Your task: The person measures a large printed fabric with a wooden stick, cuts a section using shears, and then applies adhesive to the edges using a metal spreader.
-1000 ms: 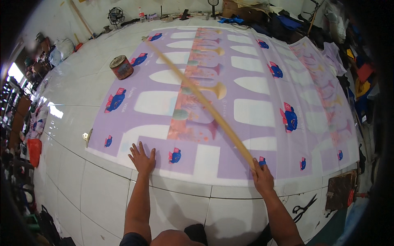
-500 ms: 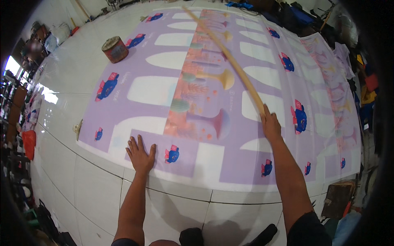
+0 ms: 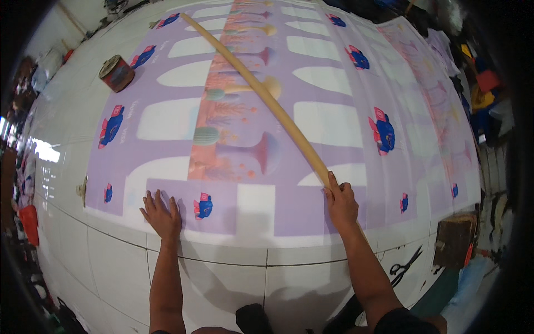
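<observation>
A large sheet of printed fabric, lilac with white shapes, a coral band and small blue-and-pink figures, spreads over the tiled floor. My left hand lies flat on its near left part, fingers stretched out, beside one of the blue figures. Close to the near right edge, my right hand is closed round a long wooden stick. That stick slants over the sheet toward the far left, and its near end runs back under my forearm. Ripples show in the fabric on the right side.
A rusty round can rests on the left edge of the sheet, and a metal clip is at the near left corner. Black scissors and a brown box-like block lie on the floor at right. Piled goods line both sides.
My right hand has drawn the stick nearer to me, and its far end has swung left. My left hand keeps its place on the fabric. The view has shifted, bringing the scissors into sight.
</observation>
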